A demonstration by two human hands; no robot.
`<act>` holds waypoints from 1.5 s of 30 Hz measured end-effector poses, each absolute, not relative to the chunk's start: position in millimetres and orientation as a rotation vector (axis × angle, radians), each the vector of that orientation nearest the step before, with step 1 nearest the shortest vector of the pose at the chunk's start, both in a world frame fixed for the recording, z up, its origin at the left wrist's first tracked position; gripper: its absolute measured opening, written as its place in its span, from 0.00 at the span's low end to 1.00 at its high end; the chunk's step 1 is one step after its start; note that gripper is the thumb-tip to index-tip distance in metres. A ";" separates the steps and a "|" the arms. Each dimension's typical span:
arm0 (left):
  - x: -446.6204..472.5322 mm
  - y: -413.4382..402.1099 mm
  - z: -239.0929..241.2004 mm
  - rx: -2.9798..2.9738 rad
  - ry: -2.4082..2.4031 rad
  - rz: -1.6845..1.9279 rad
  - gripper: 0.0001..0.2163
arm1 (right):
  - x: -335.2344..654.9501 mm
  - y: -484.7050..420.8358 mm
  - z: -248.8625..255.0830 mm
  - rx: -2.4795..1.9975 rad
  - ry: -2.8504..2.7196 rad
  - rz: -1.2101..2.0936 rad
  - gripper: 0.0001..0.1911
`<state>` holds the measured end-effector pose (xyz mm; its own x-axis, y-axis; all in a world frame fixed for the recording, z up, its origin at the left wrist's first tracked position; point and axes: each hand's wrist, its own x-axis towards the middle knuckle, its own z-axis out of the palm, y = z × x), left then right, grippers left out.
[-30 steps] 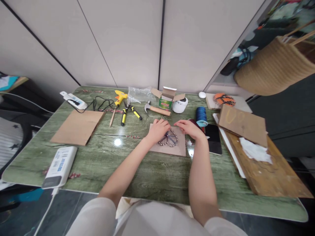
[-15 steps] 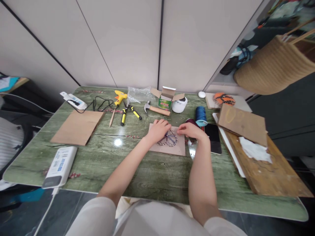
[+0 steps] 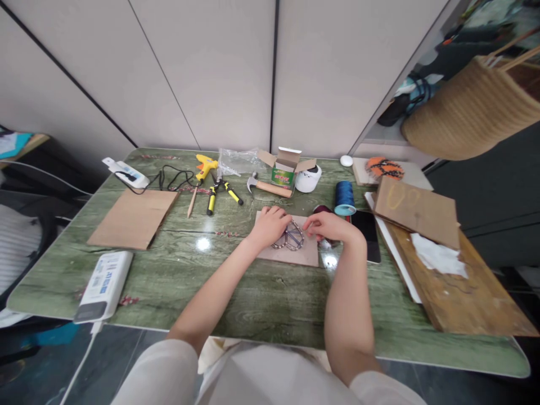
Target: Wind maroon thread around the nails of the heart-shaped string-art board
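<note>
Two hands meet at the nail-and-string heart (image 3: 294,236) on its board (image 3: 295,257): the left hand (image 3: 270,226) rests unclenched, seemingly steadying it; the right hand's (image 3: 333,226) grip I cannot tell.

One left hand (image 3: 270,226), one right hand (image 3: 331,227), one string heart (image 3: 293,236) between them. Toward eleven o'clock: one glue gun (image 3: 205,167), one pair of shears (image 3: 223,194), one pencil (image 3: 193,201). At twelve: one hammer (image 3: 270,188). At two: one blue spool (image 3: 345,198).
</note>
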<state>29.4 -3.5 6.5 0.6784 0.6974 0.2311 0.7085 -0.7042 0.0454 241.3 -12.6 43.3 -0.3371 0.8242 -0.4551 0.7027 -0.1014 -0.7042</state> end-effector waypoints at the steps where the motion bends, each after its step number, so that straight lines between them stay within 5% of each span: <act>1: 29.3 -3.9 6.4 -2.833 -1.194 -0.361 0.08 | 240.9 -12.8 43.6 -1.723 -2.006 1.442 0.12; 45: 19.9 -12.1 6.4 -2.838 -1.215 -0.373 0.13 | 250.9 -10.9 32.4 -1.737 -2.006 1.582 0.13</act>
<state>19.9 -12.1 6.4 0.6660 0.7091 0.2317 0.7168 -0.6943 0.0644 250.9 -10.9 32.4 -0.3665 0.7567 -0.5414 0.7029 -0.1561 -0.6940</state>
